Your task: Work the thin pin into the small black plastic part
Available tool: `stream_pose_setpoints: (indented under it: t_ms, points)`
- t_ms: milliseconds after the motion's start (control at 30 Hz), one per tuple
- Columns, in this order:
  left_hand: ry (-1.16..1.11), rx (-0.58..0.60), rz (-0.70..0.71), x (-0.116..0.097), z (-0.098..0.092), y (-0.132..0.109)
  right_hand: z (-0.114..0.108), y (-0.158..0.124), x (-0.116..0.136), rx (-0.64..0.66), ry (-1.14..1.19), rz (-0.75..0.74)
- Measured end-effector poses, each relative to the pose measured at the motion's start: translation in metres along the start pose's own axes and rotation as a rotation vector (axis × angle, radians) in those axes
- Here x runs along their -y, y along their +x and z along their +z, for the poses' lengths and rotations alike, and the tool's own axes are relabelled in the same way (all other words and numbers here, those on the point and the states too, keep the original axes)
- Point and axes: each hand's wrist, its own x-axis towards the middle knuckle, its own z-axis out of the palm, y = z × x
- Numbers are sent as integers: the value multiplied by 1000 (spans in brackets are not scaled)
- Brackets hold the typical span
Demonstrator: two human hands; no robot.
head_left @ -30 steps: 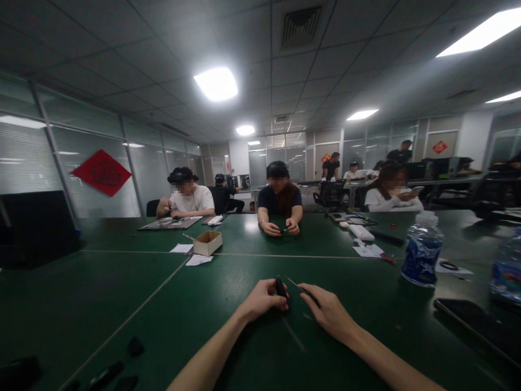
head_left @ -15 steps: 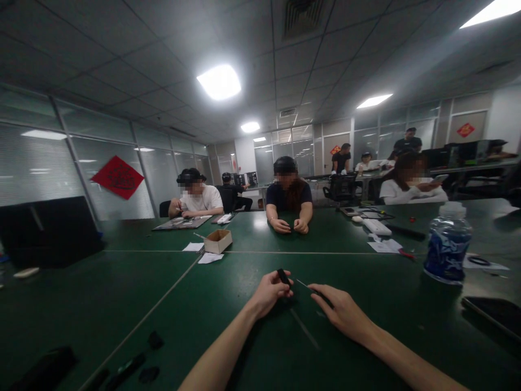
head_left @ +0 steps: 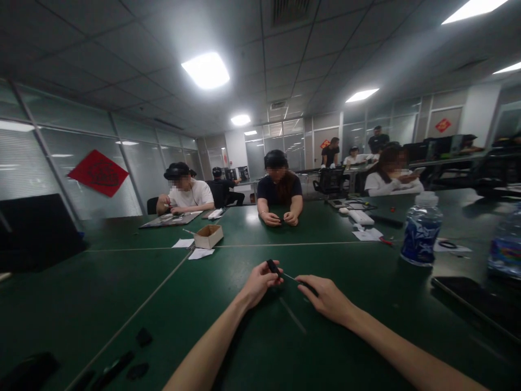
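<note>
My left hand [head_left: 261,283] is closed around a small black oblong part [head_left: 273,266], held just above the green table [head_left: 195,320]. What the part is exactly I cannot make out. In my right hand [head_left: 325,297] is a thin screwdriver [head_left: 288,277], gripped by its dark handle, most of which the fingers hide. Its slim metal shaft points left, and the tip meets or nearly meets the black part.
Small black pieces [head_left: 137,371] lie at the lower left. An open cardboard box [head_left: 209,237] stands beyond my left hand. To the right are a blue-labelled bottle [head_left: 421,231] and a phone [head_left: 474,298]. Across the table sits a person [head_left: 280,190], with another person [head_left: 189,190] farther left.
The screwdriver's tip has closed the gap to the black part as my hands came nearer each other. My view has turned slightly right, so the scene sits farther left.
</note>
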Motion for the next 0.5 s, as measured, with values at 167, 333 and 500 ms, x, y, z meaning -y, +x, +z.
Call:
stream_pose_setpoints:
  t_ms: [167, 333, 500]
  points:
    - [-48, 14, -9, -2, 3, -1, -2, 0, 2, 27, 0, 9]
    - [-69, 34, -31, -5, 5, -4, -5, 0, 5, 57, 3, 28]
    - [-43, 53, 3, 0, 3, -2, -5, 0, 6, 49, -17, 12]
